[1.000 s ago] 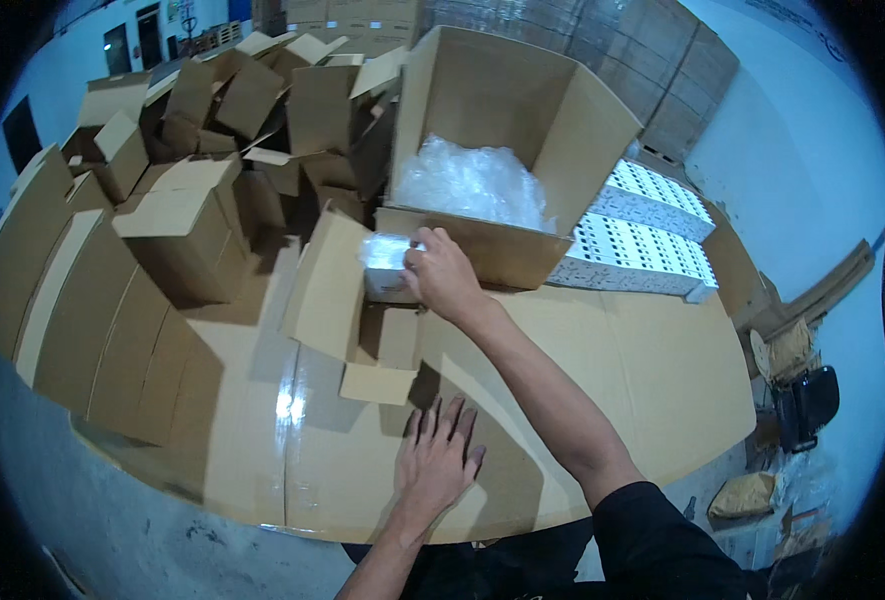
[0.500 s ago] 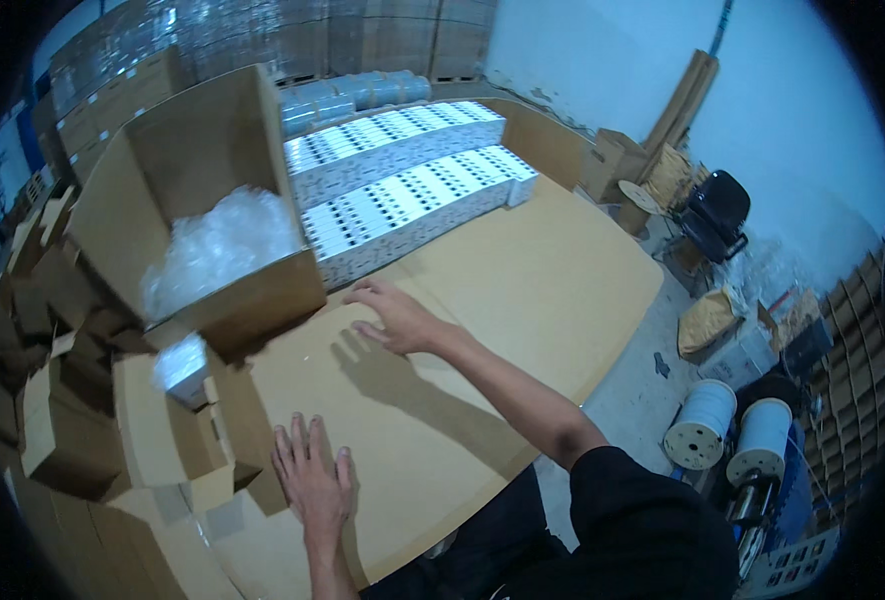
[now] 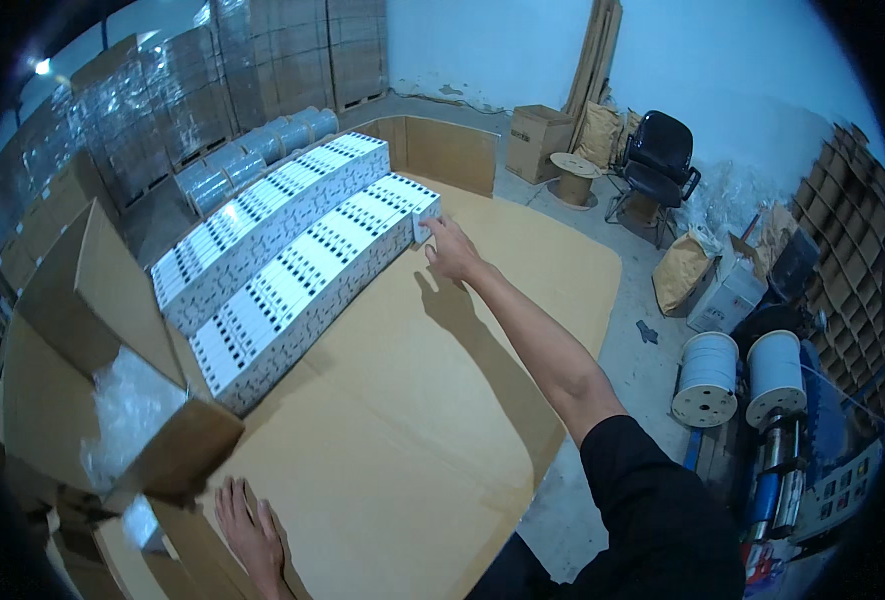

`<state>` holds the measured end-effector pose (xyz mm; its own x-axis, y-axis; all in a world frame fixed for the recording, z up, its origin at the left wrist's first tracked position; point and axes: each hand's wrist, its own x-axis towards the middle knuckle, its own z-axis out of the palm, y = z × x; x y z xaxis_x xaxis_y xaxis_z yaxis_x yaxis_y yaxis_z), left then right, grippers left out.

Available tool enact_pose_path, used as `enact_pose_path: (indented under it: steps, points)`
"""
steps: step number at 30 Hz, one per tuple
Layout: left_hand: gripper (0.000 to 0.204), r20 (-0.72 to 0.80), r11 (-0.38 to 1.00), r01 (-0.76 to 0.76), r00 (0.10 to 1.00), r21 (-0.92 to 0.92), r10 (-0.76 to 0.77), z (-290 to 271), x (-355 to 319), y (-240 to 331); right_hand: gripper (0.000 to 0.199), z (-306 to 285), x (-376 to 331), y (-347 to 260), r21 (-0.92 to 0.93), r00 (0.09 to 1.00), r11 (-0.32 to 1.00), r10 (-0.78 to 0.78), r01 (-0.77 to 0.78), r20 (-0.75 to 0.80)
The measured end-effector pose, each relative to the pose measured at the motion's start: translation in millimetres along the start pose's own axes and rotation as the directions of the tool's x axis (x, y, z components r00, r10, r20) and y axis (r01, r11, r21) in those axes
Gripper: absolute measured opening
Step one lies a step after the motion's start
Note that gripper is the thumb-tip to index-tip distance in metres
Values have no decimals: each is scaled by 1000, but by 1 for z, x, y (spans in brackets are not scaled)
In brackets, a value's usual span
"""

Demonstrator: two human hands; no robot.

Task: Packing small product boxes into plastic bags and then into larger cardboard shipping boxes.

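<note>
My right hand [image 3: 450, 250] reaches forward to the near end of a row of small white boxes [image 3: 312, 275] with dark printed marks. Its fingertips touch the end box [image 3: 425, 222], which juts slightly out of line; thumb and index finger are apart, and no grip shows. My left hand [image 3: 250, 530] rests on the cardboard sheet [image 3: 412, 380] with fingers stretched out, holding nothing. Behind the first row lies a second row of similar boxes [image 3: 272, 205].
At left stands an open carton [image 3: 197, 445] with clear plastic wrap [image 3: 127, 405] in it. Another opened carton [image 3: 187, 545] lies below it, beside my left hand. A cardboard flap [image 3: 447, 155] rises at the far edge. Cable spools [image 3: 707, 375] and a black chair [image 3: 659, 160] stand to the right.
My right hand has moved from the bare cardboard near the open carton to the end of the white box row. My left hand stays flat. The view has swung to the right.
</note>
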<state>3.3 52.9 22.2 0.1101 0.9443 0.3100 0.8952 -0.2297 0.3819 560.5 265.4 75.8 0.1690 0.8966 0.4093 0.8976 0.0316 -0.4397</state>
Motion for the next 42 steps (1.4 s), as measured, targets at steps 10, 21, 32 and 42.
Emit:
enact_pose_path:
  steps: [10,21,32,42]
  points:
    - [51,130,992,-12,991,123,-5,-19,8,24,59,16,57,52,-40,981,991,123,-131,-153]
    - [50,137,979,-10,990,204,-19,-20,11,31,48,20,57,87,114,966,990,105,-79,-238]
    - [42,41,998,70,997,5,-70,-5,2,19,37,-11,-3,45,75,980,991,-96,111,-175]
    - [39,-17,956,107,993,-275,-116,-21,-1,8,29,5,-104,-172,338,974,926,-207,165,89]
